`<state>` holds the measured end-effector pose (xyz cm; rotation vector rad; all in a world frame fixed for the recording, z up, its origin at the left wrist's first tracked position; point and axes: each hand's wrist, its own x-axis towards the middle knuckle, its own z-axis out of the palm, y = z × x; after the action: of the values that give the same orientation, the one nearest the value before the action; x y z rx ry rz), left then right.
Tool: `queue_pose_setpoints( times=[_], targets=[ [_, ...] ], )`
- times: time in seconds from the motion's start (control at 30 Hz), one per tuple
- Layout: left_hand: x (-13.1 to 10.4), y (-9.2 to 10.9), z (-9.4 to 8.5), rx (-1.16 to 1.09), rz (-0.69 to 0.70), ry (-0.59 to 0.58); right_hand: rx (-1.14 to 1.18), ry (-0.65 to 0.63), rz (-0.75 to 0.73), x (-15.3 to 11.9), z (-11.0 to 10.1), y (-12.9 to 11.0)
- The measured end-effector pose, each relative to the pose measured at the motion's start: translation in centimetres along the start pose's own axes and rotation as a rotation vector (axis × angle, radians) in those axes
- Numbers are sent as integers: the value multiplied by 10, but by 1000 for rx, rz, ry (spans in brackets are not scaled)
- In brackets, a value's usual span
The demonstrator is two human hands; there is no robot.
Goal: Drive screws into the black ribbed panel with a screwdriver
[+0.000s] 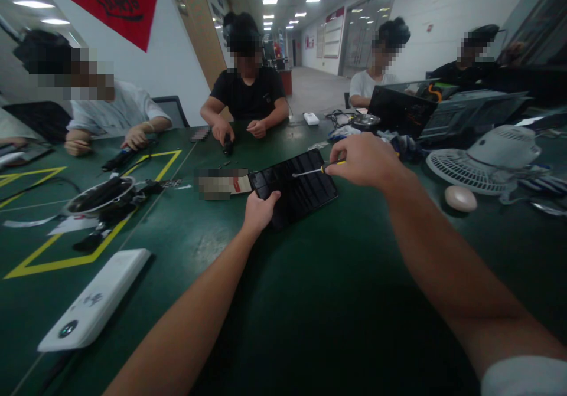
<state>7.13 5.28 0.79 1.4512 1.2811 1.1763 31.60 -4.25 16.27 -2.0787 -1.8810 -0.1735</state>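
Observation:
On the green table a flat black panel [310, 198], marked off into rectangular sections, lies at a slant in front of me. My left hand [261, 210] grips its near left edge, the thumb on top and the other fingers mostly hidden. A screwdriver [310, 172] with a yellow and black handle is in my right hand [367, 159], its fingers closed round the handle. The metal shaft points left over the panel's middle; whether the tip touches the surface I cannot tell. Beside the panel's left end sits a beige and red piece [228, 185], partly blurred.
A white power bank [95, 301] lies at the near left. Behind it are a round metal-rimmed part [101, 195] and cables within yellow tape. A white fan [482, 157] and a pale mouse-like object [460, 198] stand right. Several people sit around the table.

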Motion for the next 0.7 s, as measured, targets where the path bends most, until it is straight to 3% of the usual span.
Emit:
queue_pose_setpoints(
  times=[0.37,0.7],
  targets=[
    [3,-2,0,29,20,10,-56,-44,67,3,3,-1],
    [2,0,0,32,21,3,-20,-95,-11,0,3,-5]
  ],
)
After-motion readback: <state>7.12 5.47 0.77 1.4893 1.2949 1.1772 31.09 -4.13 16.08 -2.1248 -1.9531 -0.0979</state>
